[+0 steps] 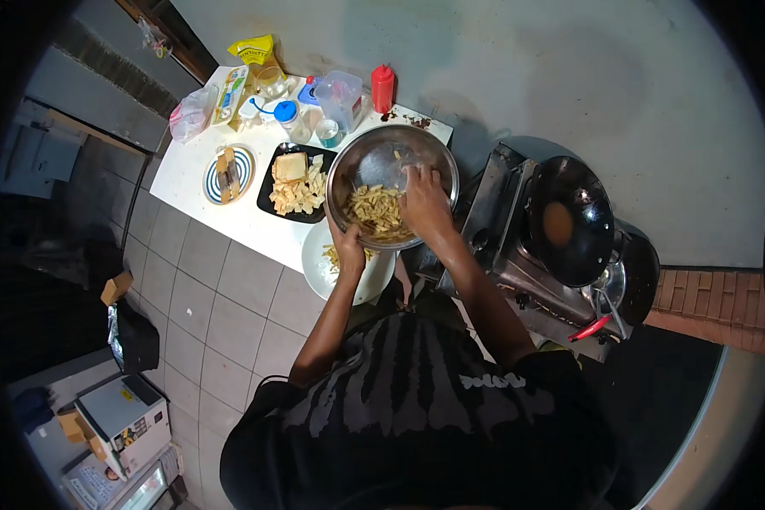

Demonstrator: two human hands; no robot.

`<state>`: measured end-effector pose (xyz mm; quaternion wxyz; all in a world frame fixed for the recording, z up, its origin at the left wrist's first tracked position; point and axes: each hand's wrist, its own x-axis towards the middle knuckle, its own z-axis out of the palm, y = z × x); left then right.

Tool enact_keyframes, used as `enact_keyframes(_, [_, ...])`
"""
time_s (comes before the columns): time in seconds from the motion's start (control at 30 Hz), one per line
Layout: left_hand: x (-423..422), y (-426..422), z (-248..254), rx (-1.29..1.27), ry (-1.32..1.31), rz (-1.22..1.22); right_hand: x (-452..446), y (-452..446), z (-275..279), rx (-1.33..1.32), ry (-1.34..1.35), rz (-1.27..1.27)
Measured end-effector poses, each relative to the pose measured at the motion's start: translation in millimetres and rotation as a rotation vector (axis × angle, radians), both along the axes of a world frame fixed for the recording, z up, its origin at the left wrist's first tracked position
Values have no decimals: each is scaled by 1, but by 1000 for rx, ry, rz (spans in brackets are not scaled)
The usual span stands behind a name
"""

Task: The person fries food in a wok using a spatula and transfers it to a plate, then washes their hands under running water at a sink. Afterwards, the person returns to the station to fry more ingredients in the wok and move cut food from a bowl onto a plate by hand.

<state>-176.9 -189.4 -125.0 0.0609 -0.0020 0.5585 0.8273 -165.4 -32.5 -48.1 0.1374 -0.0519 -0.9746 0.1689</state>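
Note:
A steel mixing bowl (367,160) is tilted toward me, with a heap of cut, fry-like strips (374,208) in its lower left part. My left hand (348,248) is closed on the near-left rim. Inside the bowl, toward its right wall, is my right hand (427,200); its fingers stretch away from me, slightly apart, with whitish residue near the tips. Whether the fingertips touch the metal, I cannot tell. A white plate (370,289) with more strips lies under the bowl's near edge, partly covered by the bowl and my left forearm.
Left of the bowl stand a black tray (270,204) of bread slices and pieces and a striped plate (242,187). Jars, a plastic container (342,98) and a red squeeze bottle (382,87) line the back. At right, a black wok (574,200) sits on a gas stove (506,263).

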Motion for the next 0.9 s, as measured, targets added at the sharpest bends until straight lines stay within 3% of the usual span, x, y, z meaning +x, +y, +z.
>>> enact_keyframes(0.07, [8, 2, 6, -75, 23, -7, 12, 0, -11, -34, -125, 26])
enact_keyframes(0.13, [9, 4, 14, -189, 91, -28, 17, 4, -36, -413, -281, 137])
enact_keyframes(0.23, [13, 8, 13, -195, 178, -25, 27, -8, -41, -413, -183, 169])
enact_keyframes(0.37, [20, 7, 25, -124, 100, -78, 27, -15, -52, -586, -172, 177])
enact_keyframes(0.4, [20, 7, 17, -209, 165, -46, 26, -17, -54, -592, -174, 172])
enact_keyframes(0.7, [27, 2, -9, -209, -13, -122, 24, -25, -65, -625, -460, 342])
enact_keyframes(0.9, [25, 10, 8, -206, -23, -153, 16, -12, -80, -735, -255, 313])
